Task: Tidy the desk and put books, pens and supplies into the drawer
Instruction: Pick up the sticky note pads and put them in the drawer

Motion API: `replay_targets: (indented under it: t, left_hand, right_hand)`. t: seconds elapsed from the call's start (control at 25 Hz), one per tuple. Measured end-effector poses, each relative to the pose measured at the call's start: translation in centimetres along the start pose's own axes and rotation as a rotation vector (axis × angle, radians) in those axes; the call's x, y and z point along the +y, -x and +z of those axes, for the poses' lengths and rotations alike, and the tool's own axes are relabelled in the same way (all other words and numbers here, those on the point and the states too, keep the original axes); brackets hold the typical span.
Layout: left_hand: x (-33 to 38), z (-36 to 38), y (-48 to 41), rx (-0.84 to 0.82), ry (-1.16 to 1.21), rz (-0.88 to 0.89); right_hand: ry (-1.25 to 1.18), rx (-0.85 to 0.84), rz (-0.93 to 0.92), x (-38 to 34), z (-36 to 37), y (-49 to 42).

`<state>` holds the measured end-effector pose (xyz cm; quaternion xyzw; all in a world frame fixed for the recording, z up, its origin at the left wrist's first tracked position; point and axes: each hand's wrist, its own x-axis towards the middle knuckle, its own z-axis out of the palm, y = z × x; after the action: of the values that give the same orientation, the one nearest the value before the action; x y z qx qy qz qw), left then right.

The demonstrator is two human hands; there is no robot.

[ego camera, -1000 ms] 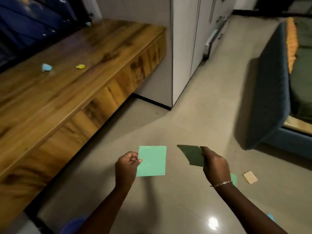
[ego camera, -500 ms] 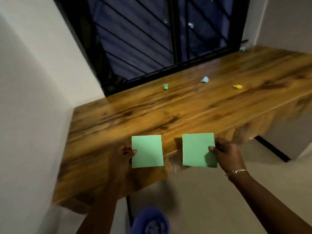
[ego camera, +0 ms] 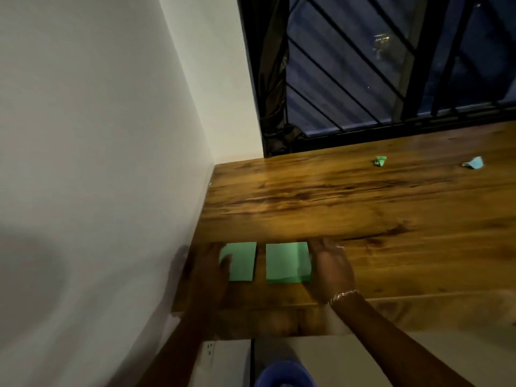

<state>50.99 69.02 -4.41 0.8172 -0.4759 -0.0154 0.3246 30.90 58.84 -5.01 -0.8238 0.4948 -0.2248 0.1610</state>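
Two green paper squares sit side by side near the front left corner of the wooden desk. My left hand holds the left green paper by its left edge, thumb on top. My right hand holds the right green paper at its right edge. Both papers are low over the desk top; whether they touch it I cannot tell. A crumpled green paper scrap and a crumpled blue paper scrap lie far back on the desk near the window.
A white wall closes the desk's left side. A dark barred window runs behind the desk. A blue round object sits on the floor below the desk's front edge, beside a wall socket.
My view swung left from the floor toward the desk corner. Both hands carried the green papers forward and down, from in front of the desk edge to over its top.
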Motion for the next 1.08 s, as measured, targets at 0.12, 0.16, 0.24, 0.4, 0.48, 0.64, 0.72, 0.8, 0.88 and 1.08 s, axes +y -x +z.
replay_targets:
  t: [0.12, 0.16, 0.24, 0.4, 0.48, 0.64, 0.72, 0.8, 0.88, 1.08]
  left_hand:
    - [-0.2, 2.6, 3.0, -0.203, -0.220, 0.209]
    - [-0.8, 3.0, 3.4, -0.267, -0.262, 0.194]
    - [-1.8, 2.8, 3.7, -0.292, -0.324, 0.168]
    - [-3.4, 1.1, 4.1, -0.311, -0.343, 0.129]
    - [-4.4, 0.7, 4.1, -0.294, -0.359, 0.128]
    - [-5.9, 0.8, 3.9, -0.231, -0.368, 0.135]
    - [-6.5, 1.0, 3.7, -0.209, -0.383, 0.130]
    - [-6.8, 1.1, 3.6, -0.170, -0.366, 0.143]
    - [-6.6, 1.0, 3.8, -0.182, -0.357, 0.132]
    - [-4.2, 1.3, 4.5, -0.138, -0.300, 0.271]
  right_hand:
    - [0.204, -0.067, -0.327, -0.7, 2.7, 2.5]
    - [0.266, -0.177, -0.335, -1.2, 3.4, 3.2]
    - [0.331, -0.341, -0.328, -1.7, 5.2, 3.5]
    - [0.347, -0.486, -0.335, -3.7, 7.3, 3.6]
    - [0.362, -0.444, -0.302, -5.4, 7.0, 3.6]
    - [0.361, -0.396, -0.371, -7.4, 7.1, 3.2]
    - [0.298, -0.483, -0.293, -7.8, 7.5, 3.2]
    - [0.273, -0.502, -0.306, -8.2, 8.1, 3.5]
    - [0.301, -0.428, -0.346, -8.6, 8.2, 3.6]
    - [0.337, -0.293, -0.432, -6.7, 6.7, 4.3]
